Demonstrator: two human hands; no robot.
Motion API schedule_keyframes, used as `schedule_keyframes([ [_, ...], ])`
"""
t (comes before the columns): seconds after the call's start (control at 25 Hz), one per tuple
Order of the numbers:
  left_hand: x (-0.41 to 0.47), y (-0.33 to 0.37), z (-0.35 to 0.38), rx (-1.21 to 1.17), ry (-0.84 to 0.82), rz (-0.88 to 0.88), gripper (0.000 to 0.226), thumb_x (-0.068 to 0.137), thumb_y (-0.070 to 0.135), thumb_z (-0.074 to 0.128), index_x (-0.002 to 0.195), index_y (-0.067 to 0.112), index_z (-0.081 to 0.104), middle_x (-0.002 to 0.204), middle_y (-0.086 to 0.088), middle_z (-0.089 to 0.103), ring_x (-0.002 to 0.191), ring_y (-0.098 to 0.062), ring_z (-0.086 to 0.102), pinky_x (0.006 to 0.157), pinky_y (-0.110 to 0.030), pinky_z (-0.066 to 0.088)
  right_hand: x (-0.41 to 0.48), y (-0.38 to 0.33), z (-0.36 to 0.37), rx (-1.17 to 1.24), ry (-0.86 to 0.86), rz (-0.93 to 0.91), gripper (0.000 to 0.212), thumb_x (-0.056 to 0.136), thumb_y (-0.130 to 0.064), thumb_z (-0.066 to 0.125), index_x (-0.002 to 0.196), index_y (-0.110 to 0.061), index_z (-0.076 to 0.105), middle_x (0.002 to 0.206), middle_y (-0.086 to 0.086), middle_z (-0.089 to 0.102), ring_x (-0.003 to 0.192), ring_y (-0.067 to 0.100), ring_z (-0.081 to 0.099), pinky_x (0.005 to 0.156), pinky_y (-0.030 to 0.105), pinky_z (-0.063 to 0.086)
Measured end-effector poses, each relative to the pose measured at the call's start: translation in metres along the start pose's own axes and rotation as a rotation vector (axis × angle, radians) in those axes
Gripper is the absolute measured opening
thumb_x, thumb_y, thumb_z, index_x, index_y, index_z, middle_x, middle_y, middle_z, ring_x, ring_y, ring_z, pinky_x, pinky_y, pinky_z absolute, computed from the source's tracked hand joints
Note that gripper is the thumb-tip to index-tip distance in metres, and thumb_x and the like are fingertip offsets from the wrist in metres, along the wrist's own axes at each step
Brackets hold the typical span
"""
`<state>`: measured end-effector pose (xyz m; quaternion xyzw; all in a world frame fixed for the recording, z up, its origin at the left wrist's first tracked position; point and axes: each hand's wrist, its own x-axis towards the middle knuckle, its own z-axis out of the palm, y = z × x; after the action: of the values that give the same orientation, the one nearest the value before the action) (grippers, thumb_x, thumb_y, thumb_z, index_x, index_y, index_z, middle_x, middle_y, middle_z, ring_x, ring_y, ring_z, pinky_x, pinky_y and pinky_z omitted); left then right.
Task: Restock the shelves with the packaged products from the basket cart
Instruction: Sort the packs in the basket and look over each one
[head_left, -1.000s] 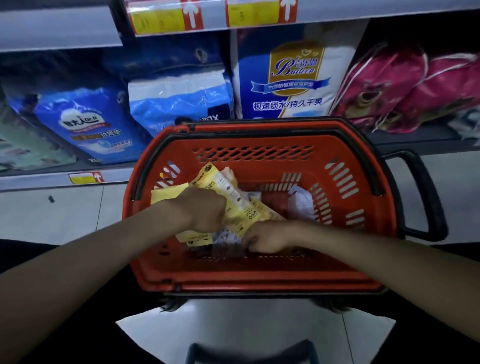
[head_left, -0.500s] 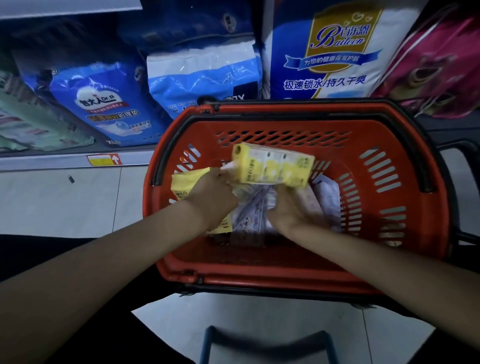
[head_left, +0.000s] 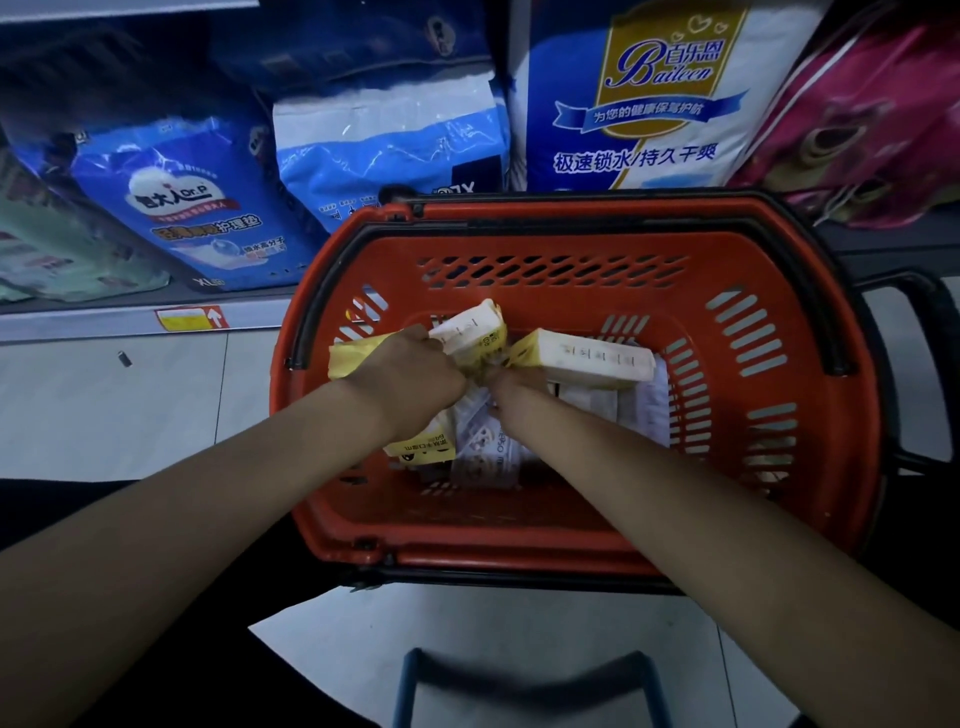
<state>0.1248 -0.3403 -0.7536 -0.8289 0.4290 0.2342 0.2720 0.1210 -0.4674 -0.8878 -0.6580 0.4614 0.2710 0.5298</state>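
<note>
Red basket cart (head_left: 571, 540) is parked against the bottom shelf (head_left: 104, 318), with loose packets (head_left: 483, 452) left inside. Pick-up is judged in hand: the left hand (head_left: 410, 374) is clamped on the first yellow packet (head_left: 475, 332), the right hand (head_left: 501, 387) on the second yellow packet (head_left: 587, 358). Next, a lift clear of the cart is called for.

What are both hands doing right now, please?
Left hand: grips the left yellow pack.
Right hand: pinches the right yellow pack.

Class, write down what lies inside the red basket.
Inside the basket, the left hand grips one yellow pack and the right hand a second pack, over loose white packs. The hands and packs cover whatever lies beneath.
</note>
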Motion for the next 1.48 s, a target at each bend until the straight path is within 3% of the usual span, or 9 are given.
schedule_keyframes([
  [0.12,-0.001,-0.002,0.002,0.001,0.013,-0.008,0.038,0.093,0.007,0.057,0.120,0.031,0.069,0.117,0.006,0.071,0.113,-0.022,0.061,0.103,-0.037,0.040,0.011,-0.005,0.002,0.130,0.181,-0.010,0.031,0.098,-0.036,0.063,0.120,-0.015,0.059,0.112,0.005,0.065,0.100,0.022,0.062,0.084,0.031,0.051],
  [0.2,-0.002,-0.003,0.001,-0.009,0.013,-0.008,0.039,0.094,0.006,0.057,0.122,0.031,0.068,0.118,0.005,0.070,0.114,-0.022,0.061,0.104,-0.037,0.040,0.013,0.007,0.003,-0.199,0.074,-0.182,0.044,0.102,-0.026,0.059,0.143,-0.021,0.046,0.141,0.000,0.055,0.126,0.021,0.056,0.094,0.027,0.047],
  [0.4,-0.003,-0.003,-0.001,-0.025,0.016,-0.010,0.038,0.095,0.006,0.057,0.124,0.029,0.066,0.120,0.004,0.069,0.115,-0.022,0.062,0.106,-0.035,0.040,0.020,-0.003,-0.003,0.024,-0.071,-0.055,0.044,0.104,-0.017,0.055,0.147,-0.014,0.053,0.152,0.005,0.051,0.076,-0.003,0.040,0.051,-0.007,0.031],
  [0.52,-0.005,-0.002,-0.003,-0.026,0.027,-0.012,0.036,0.094,0.008,0.057,0.122,0.029,0.067,0.119,0.005,0.070,0.115,-0.021,0.062,0.106,-0.037,0.041,0.012,-0.001,-0.009,0.235,0.002,-0.094,0.041,0.099,-0.017,0.064,0.138,-0.005,0.058,0.140,0.008,0.059,0.096,0.007,0.053,0.056,0.000,0.039],
  [0.6,-0.006,-0.002,-0.008,-0.009,0.036,-0.027,0.036,0.094,0.008,0.055,0.119,0.030,0.067,0.117,0.006,0.070,0.114,-0.022,0.061,0.105,-0.041,0.041,-0.006,-0.005,-0.014,0.244,0.153,-0.110,0.044,0.084,-0.024,0.081,0.119,-0.004,0.064,0.120,0.005,0.068,0.101,0.021,0.066,0.071,0.024,0.051],
  [0.84,-0.012,0.001,-0.025,-0.023,0.021,-0.082,0.032,0.093,0.005,0.057,0.115,0.026,0.065,0.116,0.002,0.067,0.111,-0.024,0.061,0.092,-0.040,0.042,-0.040,-0.023,-0.084,0.048,0.285,-0.323,0.039,0.081,-0.016,0.084,0.077,-0.010,0.046,0.071,0.008,0.052,0.064,0.026,0.055,0.056,0.028,0.041],
  [1.08,-0.013,0.004,-0.043,-0.012,0.050,-0.079,0.047,0.097,0.003,0.052,0.137,0.026,0.056,0.118,-0.002,0.069,0.112,-0.029,0.065,0.093,-0.039,0.046,-0.102,-0.061,-0.169,-0.103,0.207,-0.582,0.050,0.077,-0.006,0.088,0.116,-0.011,0.058,0.100,0.004,0.059,0.084,0.023,0.058,0.079,0.037,0.052],
  [1.24,-0.007,-0.007,-0.061,-0.673,0.095,-0.155,0.039,0.102,0.026,0.057,0.141,0.026,0.058,0.129,-0.003,0.068,0.114,-0.026,0.065,0.086,-0.034,0.049,-0.147,-0.082,-0.203,0.018,0.042,-0.690,0.052,0.075,0.002,0.088,0.122,-0.008,0.066,0.116,0.007,0.073,0.102,0.026,0.072,0.087,0.039,0.060],
  [1.48,-0.017,-0.012,-0.104,-1.881,0.366,-0.100,0.047,0.083,0.032,0.066,0.129,0.021,0.069,0.127,-0.002,0.073,0.117,-0.019,0.066,0.108,-0.049,0.049,-0.177,-0.110,-0.213,0.293,-0.229,-0.630,0.038,0.079,0.006,0.078,0.114,-0.009,0.076,0.105,0.005,0.080,0.099,0.020,0.077,0.077,0.026,0.062],
])
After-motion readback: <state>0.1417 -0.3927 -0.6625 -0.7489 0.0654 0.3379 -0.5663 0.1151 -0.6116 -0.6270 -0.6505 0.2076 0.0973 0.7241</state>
